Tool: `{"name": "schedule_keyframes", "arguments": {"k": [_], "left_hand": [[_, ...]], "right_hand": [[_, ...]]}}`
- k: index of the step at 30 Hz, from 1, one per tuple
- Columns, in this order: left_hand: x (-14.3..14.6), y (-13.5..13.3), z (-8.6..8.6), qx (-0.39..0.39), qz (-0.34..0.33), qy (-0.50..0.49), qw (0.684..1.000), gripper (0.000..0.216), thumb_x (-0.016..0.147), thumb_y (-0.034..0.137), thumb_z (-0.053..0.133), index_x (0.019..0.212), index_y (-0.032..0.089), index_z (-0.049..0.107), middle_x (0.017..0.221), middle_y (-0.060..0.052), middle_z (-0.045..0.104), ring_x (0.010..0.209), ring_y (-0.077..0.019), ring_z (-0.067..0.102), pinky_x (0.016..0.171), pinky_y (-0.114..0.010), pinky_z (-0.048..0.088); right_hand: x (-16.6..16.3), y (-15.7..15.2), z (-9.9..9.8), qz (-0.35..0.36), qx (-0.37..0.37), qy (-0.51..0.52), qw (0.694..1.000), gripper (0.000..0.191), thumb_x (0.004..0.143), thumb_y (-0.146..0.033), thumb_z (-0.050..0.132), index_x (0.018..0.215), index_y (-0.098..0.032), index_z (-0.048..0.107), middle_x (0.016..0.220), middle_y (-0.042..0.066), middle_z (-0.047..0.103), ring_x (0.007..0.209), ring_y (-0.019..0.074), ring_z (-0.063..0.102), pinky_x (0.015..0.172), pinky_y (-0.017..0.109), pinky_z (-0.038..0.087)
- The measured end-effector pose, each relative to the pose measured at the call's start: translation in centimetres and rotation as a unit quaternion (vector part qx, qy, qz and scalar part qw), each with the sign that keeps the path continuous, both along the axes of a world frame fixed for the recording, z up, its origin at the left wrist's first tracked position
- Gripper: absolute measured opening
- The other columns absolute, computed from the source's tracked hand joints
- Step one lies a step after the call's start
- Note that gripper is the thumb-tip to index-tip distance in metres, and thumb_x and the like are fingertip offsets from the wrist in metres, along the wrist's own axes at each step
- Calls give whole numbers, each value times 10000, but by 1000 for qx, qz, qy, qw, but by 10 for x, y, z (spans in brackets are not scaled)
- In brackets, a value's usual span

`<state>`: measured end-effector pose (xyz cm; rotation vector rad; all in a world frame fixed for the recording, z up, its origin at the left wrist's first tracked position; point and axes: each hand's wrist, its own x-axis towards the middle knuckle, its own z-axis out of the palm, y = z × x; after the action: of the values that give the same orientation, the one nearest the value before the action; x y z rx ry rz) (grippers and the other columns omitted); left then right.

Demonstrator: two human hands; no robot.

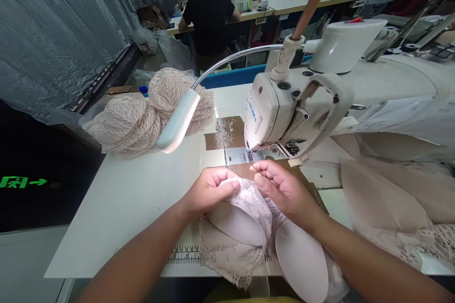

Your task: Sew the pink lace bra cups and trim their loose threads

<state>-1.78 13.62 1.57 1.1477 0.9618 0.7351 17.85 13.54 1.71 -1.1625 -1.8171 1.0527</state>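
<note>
A pale pink lace bra (pixel 245 194) with smooth moulded cups (pixel 301 258) hangs over the table's front edge, just before the sewing machine. My left hand (pixel 209 191) is closed on the bra's lace edge, thumb on top. Close by on the right, my right hand (pixel 280 187) pinches a thin dark strand or tool (pixel 257 170) between its fingertips; its exact kind is too small to make out. That hand also rests against the lace. Both hands sit a little in front of the needle plate (pixel 235 155) and apart from it.
The white JUKI sewing machine (pixel 270 109) stands right of centre, with a bendable lamp (pixel 178 120) reaching left. Stacked lace cups (pixel 124 120) lie at the back left. Beige lace-trimmed fabric (pixel 387 194) covers the right side. Another person (pixel 209 14) sits farther back.
</note>
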Motion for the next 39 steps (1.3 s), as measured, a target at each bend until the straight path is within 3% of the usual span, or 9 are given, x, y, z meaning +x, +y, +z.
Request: {"name": "schedule_keyframes", "arguments": {"k": [4, 9, 18, 29, 39], "left_hand": [[-2, 0, 0, -8, 9, -3, 1000, 210, 803, 301, 619, 714, 112, 597, 594, 23, 487, 542, -63, 398, 529, -192, 323], [-3, 1, 0, -8, 13, -2, 1000, 215, 811, 307, 612, 717, 114, 591, 587, 32, 463, 537, -59, 379, 524, -188, 315], [-5, 1, 2, 6, 13, 9, 1000, 225, 811, 314, 611, 719, 109, 598, 612, 15, 487, 565, -72, 407, 543, -195, 335], [-3, 1, -1, 2, -8, -5, 1000, 227, 819, 313, 609, 722, 108, 599, 616, 15, 487, 573, -72, 408, 550, -193, 335], [-4, 1, 1, -7, 1, -33, 999, 223, 836, 303, 596, 721, 112, 602, 596, 28, 490, 534, -54, 389, 515, -174, 323]], "right_hand": [[5, -4, -1, -4, 175, -73, 982, 262, 894, -300, 477, 1122, -212, 571, 896, 31, 667, 782, 155, 621, 667, 252, 494], [4, -8, -11, -7, 279, -153, 948, 330, 848, -224, 565, 1176, -205, 594, 796, 29, 663, 673, 149, 608, 598, 254, 498], [2, -7, -10, -54, 299, -181, 935, 292, 839, -224, 575, 1117, -169, 644, 787, 31, 666, 702, 150, 608, 616, 253, 492], [-2, -8, -11, -56, 301, -170, 937, 284, 848, -200, 572, 1104, -96, 635, 792, 56, 659, 680, 144, 601, 614, 257, 482], [0, -7, -14, -62, 346, -183, 918, 283, 823, -179, 611, 1101, -130, 629, 794, 39, 670, 661, 135, 592, 589, 254, 468]]}}
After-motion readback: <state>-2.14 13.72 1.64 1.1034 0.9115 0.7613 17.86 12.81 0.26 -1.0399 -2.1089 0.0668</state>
